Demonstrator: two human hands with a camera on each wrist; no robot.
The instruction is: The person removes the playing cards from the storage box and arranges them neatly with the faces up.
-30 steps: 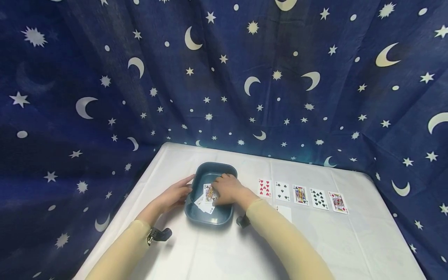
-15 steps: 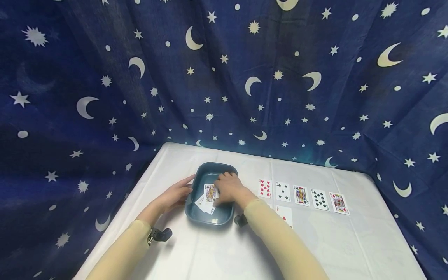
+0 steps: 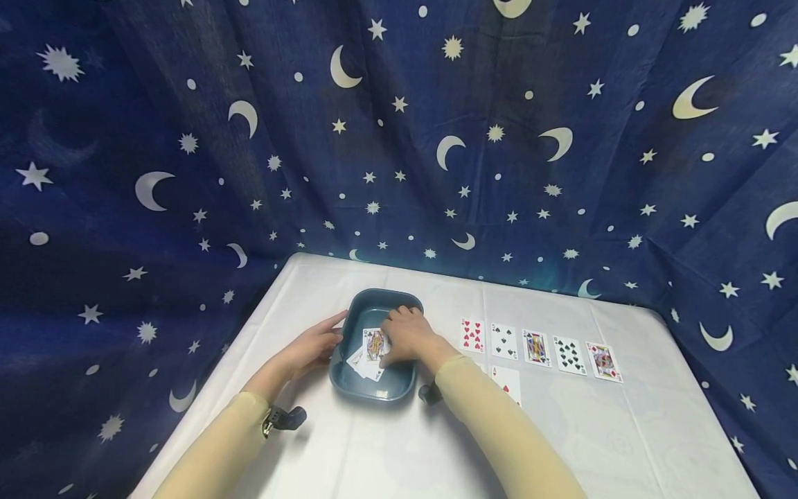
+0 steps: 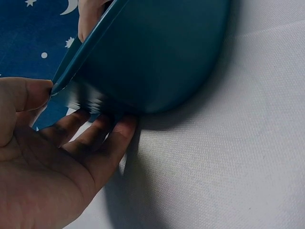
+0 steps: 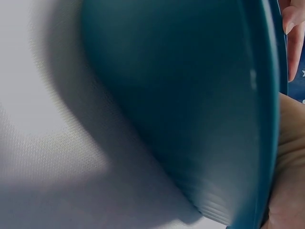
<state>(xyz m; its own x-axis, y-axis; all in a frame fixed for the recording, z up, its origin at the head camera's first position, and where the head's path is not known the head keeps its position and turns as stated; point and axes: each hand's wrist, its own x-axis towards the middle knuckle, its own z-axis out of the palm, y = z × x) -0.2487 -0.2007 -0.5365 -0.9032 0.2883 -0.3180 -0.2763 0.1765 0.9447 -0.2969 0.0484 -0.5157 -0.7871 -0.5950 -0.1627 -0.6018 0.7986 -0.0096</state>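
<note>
Left hand (image 3: 309, 350) rests open against the tray (image 3: 399, 299) wall; right hand (image 3: 406, 336) lies inside the tray on the cards (image 3: 370, 353), grip state unclear

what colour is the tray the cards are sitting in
Dark teal: the rounded plastic tray, plainest in the head view, holds loose playing cards.
</note>
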